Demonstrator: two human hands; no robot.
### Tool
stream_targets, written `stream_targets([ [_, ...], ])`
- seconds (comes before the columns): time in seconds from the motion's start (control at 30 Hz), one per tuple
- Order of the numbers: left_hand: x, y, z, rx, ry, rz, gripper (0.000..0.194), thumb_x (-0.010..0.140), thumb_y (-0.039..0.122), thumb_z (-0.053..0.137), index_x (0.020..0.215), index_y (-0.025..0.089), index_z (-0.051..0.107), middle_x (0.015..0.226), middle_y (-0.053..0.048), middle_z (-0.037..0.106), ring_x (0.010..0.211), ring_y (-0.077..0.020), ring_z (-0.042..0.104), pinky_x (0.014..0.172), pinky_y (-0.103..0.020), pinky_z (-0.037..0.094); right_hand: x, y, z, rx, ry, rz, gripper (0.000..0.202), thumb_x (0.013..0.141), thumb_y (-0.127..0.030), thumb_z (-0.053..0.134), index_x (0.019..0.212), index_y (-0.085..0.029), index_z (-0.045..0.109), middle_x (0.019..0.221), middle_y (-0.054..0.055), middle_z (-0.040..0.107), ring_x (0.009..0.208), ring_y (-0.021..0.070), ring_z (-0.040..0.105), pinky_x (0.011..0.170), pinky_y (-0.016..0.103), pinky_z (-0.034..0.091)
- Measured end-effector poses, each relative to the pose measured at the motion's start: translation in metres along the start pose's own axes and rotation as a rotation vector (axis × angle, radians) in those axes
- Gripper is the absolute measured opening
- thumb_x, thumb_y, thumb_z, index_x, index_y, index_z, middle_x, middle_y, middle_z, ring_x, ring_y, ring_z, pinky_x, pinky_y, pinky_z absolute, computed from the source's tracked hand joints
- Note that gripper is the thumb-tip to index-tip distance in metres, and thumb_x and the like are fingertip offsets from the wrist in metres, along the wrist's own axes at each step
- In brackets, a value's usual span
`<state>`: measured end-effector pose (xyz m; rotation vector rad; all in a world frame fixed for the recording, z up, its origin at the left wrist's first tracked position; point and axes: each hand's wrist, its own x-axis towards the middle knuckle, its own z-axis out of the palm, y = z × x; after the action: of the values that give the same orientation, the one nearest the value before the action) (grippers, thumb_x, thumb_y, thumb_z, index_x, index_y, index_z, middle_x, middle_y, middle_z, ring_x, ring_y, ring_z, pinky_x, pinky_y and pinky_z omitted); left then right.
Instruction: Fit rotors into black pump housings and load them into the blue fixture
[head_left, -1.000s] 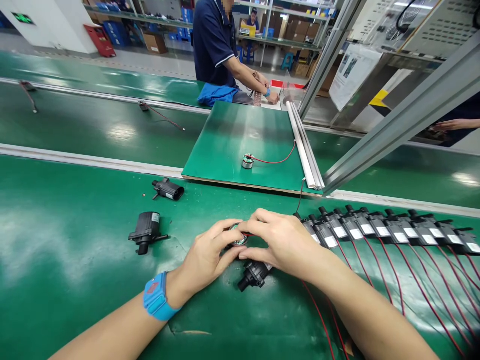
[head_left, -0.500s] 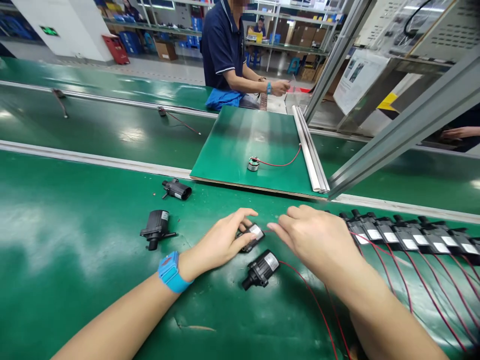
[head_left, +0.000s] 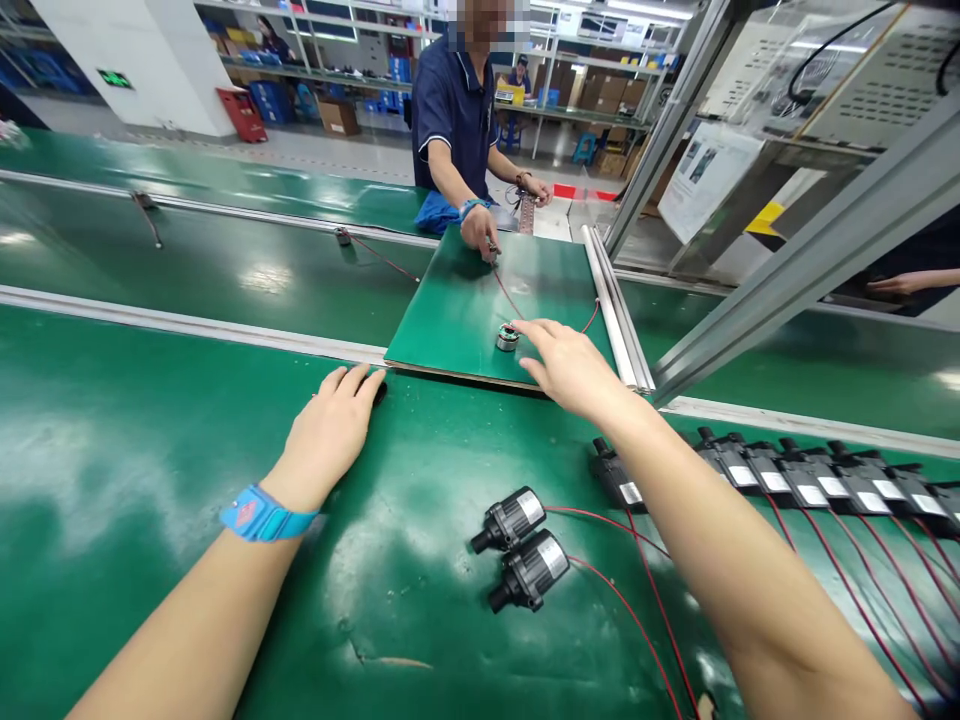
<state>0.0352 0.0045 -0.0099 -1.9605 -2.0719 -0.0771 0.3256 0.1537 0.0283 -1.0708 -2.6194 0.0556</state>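
My left hand (head_left: 334, 425) lies over a black pump housing (head_left: 381, 392) at the bench's back edge, its fingers curled on it. Only a dark end of the housing shows past my fingertips. Over the raised green board (head_left: 450, 335), my right hand (head_left: 566, 365) reaches out with thumb and index finger apart. Those fingertips are beside a small round motor core (head_left: 507, 338) with a green top and red wire; whether they touch it I cannot tell. Two black pumps (head_left: 514, 518) with white labels and red wires lie side by side between my forearms.
More black pumps (head_left: 810, 480) stand in a row at right, red wires trailing forward. Another pump (head_left: 619, 475) sits by my right forearm. Across the board, a co-worker's hand (head_left: 480, 230) holds a small wired part. A metal post (head_left: 750, 270) slants up at right.
My left hand has moved left and back onto the housing. My right hand has gone forward to the motor core. The pump they handled lies beside another. The co-worker's hand has reached over the board.
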Motion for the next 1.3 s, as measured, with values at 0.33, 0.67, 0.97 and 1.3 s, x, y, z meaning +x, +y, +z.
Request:
stream_targets([
  [0.33,-0.01,0.057,-0.01,-0.72,0.033,-0.03,0.034,0.087,0.032,0.068,0.116,0.021,0.055,0.108,-0.007,0.068,0.101,-0.0259,0.066,0.088,-0.038,0.053,0.033,0.006,0.03,0.138,0.027,0.114,0.037,0.095,-0.023,0.061,0.131,-0.014,0.06,0.12,0.014,0.06,0.105,0.0243,0.063,0.095,0.035,0.049],
  [0.67,-0.023,0.104,-0.001,-1.246,-0.01,-0.002,0.043,0.082,0.027,0.076,0.12,0.026,0.056,0.119,-0.003,0.065,0.105,-0.02,0.066,0.093,-0.034,0.055,-0.062,-0.048,-0.008,0.521,0.092,-0.185,0.04,0.08,-0.037,0.08,0.114,-0.02,0.068,0.11,0.005,0.06,0.098,0.0186,0.065,0.088,0.031,0.054],
  [0.97,-0.03,0.11,0.003,-1.232,0.02,-0.006,0.06,0.08,0.029,0.078,0.129,0.029,0.043,0.123,-0.004,0.064,0.114,-0.0208,0.064,0.1,-0.038,0.052,-0.067,-0.06,-0.002,0.284,0.029,-0.162,0.041,0.079,-0.047,0.078,0.104,-0.016,0.07,0.106,0.007,0.064,0.092,0.02,0.066,0.075,0.031,0.055],
  [1.3,-0.033,0.106,0.012,-1.136,0.152,0.182,0.048,0.085,0.036,0.074,0.121,0.026,0.044,0.118,-0.006,0.061,0.106,-0.0217,0.065,0.093,-0.037,0.055,-0.071,-0.066,0.005,0.26,0.009,-0.185,0.056,0.08,-0.065,0.07,0.115,-0.021,0.063,0.11,0.006,0.063,0.093,0.0196,0.064,0.071,0.029,0.05],
])
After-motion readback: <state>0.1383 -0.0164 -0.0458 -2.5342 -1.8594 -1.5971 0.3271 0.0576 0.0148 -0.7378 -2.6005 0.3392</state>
